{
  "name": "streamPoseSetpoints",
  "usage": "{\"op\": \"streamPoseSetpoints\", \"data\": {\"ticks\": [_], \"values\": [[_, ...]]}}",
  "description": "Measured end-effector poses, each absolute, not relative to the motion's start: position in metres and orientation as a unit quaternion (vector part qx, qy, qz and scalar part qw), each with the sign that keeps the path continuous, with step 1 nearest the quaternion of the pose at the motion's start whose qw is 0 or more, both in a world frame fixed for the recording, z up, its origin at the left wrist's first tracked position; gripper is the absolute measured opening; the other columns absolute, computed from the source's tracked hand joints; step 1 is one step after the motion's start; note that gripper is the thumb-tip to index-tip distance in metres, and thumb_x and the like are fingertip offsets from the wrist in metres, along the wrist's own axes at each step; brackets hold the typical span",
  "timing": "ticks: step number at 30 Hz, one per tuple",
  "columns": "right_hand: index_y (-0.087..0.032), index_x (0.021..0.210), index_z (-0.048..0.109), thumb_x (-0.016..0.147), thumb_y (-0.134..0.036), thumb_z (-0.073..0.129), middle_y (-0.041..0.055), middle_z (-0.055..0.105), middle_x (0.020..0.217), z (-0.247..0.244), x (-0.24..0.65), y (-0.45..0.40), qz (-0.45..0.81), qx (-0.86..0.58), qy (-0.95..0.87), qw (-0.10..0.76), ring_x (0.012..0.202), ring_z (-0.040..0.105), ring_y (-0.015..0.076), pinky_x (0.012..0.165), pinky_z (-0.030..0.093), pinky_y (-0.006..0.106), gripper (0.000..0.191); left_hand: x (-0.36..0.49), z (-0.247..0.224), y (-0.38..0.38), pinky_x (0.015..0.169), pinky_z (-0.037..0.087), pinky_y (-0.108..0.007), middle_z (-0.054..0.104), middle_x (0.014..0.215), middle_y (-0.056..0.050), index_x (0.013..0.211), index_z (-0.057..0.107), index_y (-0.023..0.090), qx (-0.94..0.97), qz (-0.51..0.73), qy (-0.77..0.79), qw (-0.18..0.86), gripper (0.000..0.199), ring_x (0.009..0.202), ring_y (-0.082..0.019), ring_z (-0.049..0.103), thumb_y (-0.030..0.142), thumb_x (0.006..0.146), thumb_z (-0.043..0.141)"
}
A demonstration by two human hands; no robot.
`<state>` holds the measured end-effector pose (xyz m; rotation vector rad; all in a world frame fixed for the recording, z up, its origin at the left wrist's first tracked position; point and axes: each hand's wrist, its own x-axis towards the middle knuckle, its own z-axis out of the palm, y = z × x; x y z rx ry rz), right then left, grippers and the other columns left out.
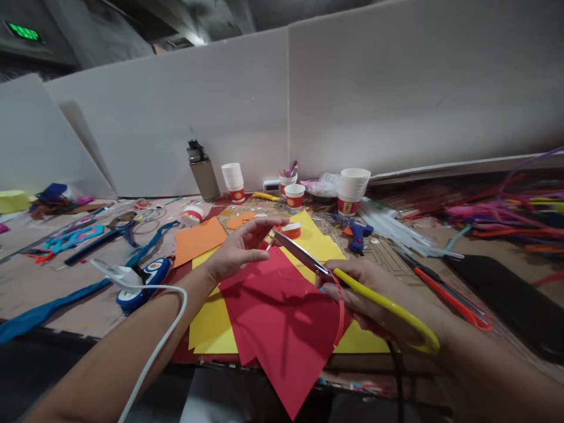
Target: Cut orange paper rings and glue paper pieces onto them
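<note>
My left hand (249,242) pinches a small red, gold and white piece of paper cup (269,237) between thumb and fingers. In my right hand (359,288) is a pair of scissors (302,254) with yellow handles; its blade tips reach that piece. A narrow red strip (340,311) curls down by the scissors' pivot. Beneath both hands lie red paper sheets (282,329) on top of yellow sheets (211,326). Just behind the blades sits a cut paper cup part (291,230), red and white.
An orange sheet (199,239) and a blue tape-like device (143,285) lie left. Behind stand a bottle (204,176) and stacked paper cups (352,188). To the right are a blue glue gun (358,235), a red utility knife (449,296) and a black phone-like slab (506,299).
</note>
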<state>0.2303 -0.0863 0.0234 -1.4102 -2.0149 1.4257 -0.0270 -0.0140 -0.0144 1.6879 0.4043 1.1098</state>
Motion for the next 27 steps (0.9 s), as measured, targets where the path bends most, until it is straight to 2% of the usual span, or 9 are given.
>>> {"op": "streamPoseSetpoints", "data": {"ticks": [6,16,27], "values": [[-0.021,0.08,0.046,0.082,-0.047,0.061,-0.0094,0.04,0.049,0.0212,0.2319,-0.0866,0.494,-0.491,-0.703,0.143,0.033,0.037,0.0041,0.029,0.028,0.013,0.03,-0.0267,-0.0129,-0.0149,0.115,0.028,-0.04,0.057,0.136,-0.009,0.124,0.064,0.024,0.694,0.462,0.18,0.522,0.053,0.136,-0.027,0.042,0.023,0.072,0.077],[-0.02,0.081,0.048,0.086,-0.052,0.057,-0.0102,0.039,0.047,0.0152,0.2329,-0.083,0.498,-0.466,-0.712,0.167,0.033,0.036,0.0028,0.031,0.03,0.012,0.034,-0.0262,-0.0144,-0.0148,0.109,0.036,-0.041,0.055,0.139,-0.01,0.124,0.063,0.024,0.689,0.46,0.169,0.535,0.052,0.134,-0.028,0.045,0.024,0.073,0.076],[-0.02,0.08,0.049,0.081,-0.061,0.059,-0.0085,0.043,0.049,0.0181,0.2312,-0.086,0.506,-0.477,-0.7,0.165,0.033,0.037,0.004,0.028,0.028,0.013,0.042,-0.0254,-0.0125,-0.0152,0.11,0.035,-0.041,0.057,0.136,-0.009,0.122,0.065,0.025,0.688,0.458,0.175,0.535,0.051,0.134,-0.028,0.044,0.02,0.072,0.076]]}}
